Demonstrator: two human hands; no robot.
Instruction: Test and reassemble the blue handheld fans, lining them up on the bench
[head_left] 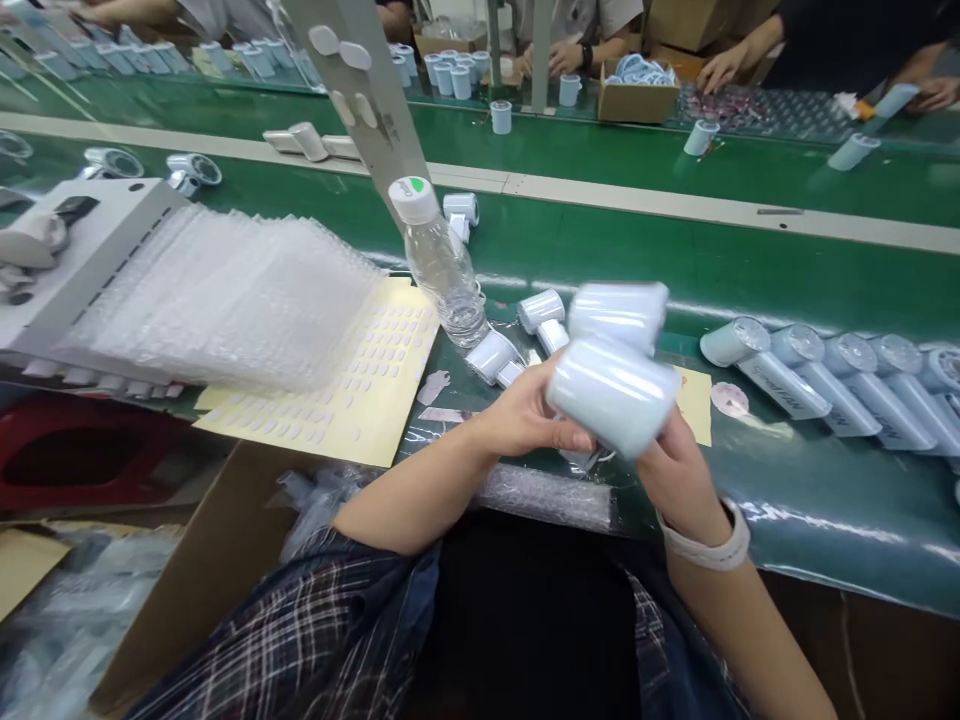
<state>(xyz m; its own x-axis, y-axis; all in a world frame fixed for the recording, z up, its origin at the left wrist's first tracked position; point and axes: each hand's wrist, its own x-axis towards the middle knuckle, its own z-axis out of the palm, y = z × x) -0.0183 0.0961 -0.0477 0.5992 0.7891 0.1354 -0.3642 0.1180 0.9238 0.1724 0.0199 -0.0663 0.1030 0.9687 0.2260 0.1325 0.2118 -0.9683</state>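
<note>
In front of my chest is a pale-blue handheld fan (615, 395), blurred by motion, showing two rounded cylindrical parts one above the other. My left hand (532, 415) grips its left side, thumb along the underside. The fingers of my right hand (675, 460) close on its lower right, partly hidden behind it. Just beyond my left hand, similar small fans (493, 357) lie on the green bench, beside an upright clear plastic bottle (442, 270). A row of pale-blue fans (780, 385), with lettering on their handles, lies to the right.
Bubble-wrap bags (232, 290) cover part of a yellow sticker sheet (375, 410) at left. A slanted metal post (367, 110) rises behind the bottle. Across the green conveyor (675, 260), co-workers' hands handle parts near a cardboard box (637, 100). An open carton (187, 560) stands below the bench.
</note>
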